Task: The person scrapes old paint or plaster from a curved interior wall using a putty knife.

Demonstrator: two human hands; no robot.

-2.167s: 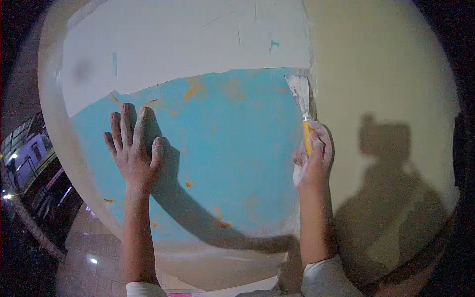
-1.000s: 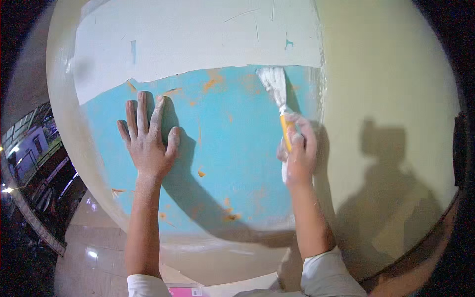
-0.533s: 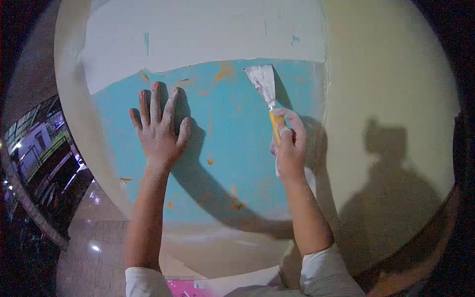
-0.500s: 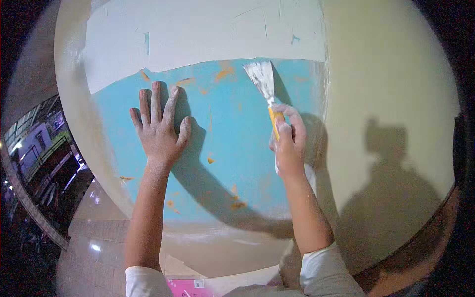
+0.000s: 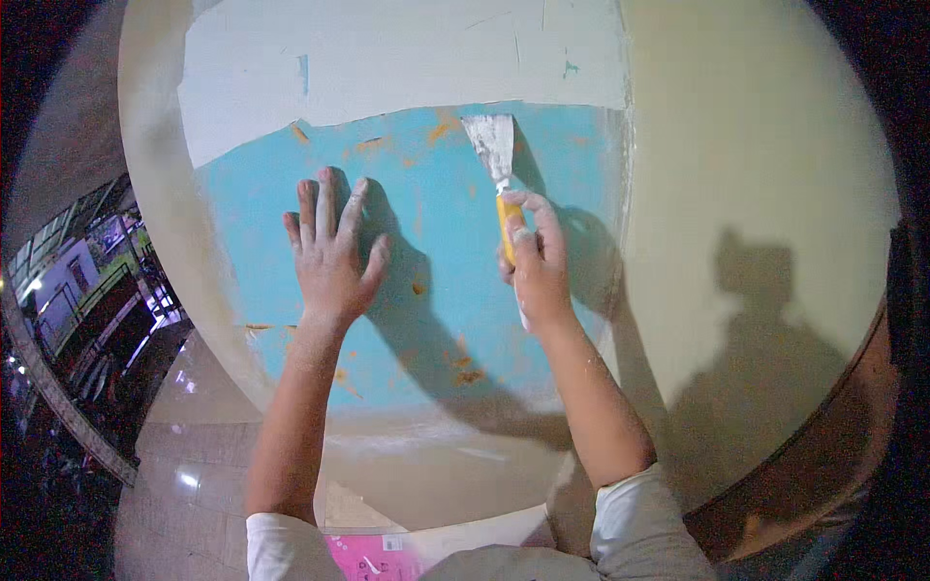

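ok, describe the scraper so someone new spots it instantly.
Find the big blue patch below the white area of the wall. Near the patch's upper right, the right hand holds the scraper, blade up. Its yellow handle and flared, whitish blade set it apart from the flat orange marks nearby.

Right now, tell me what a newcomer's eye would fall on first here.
Probably the bright blue patch, mid-picture, specked with orange and lying below a white area. Next, the yellow-handled scraper in the right hand, its whitened blade pointing up, with the left hand spread over the blue's left side. Then the big dark shadow on the cream wall at right.
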